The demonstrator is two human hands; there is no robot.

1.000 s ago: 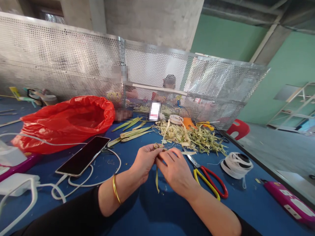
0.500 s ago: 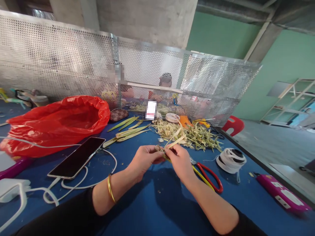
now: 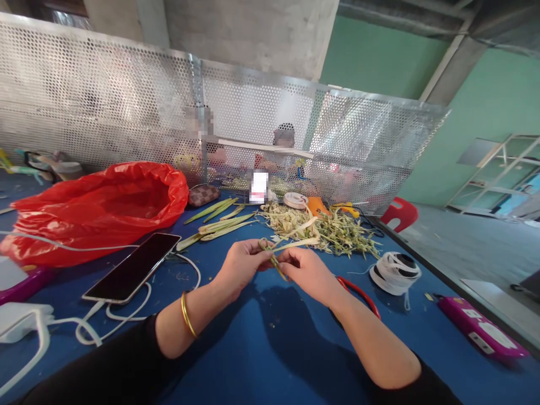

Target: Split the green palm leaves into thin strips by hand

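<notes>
Between my hands, above the blue table (image 3: pixel 278 349), is a small piece of plant strips (image 3: pixel 275 260) with a looped top and pale ends that stick out to the right. My left hand (image 3: pixel 244 263) pinches it near the loop. The fingertips of my right hand (image 3: pixel 304 271) close on its lower right side. Just beyond lies a heap of shredded green and cream plant pieces (image 3: pixel 346 232). Longer split stalks (image 3: pixel 225 226) rest to the left of the heap. Red-handled scissors (image 3: pixel 363 297) are partly hidden under my right forearm.
A red plastic bag (image 3: pixel 97 208), phone (image 3: pixel 135 267) and white cables are on the left. White string spool (image 3: pixel 395 273) and magenta device (image 3: pixel 481 326) sit right. Behind stands a perforated metal screen (image 3: pixel 257 107), with people beyond.
My left hand has shifted slightly left and up. My right hand has turned and covers more of the scissors. The held piece is tilted differently, with its pale strip pointing further right.
</notes>
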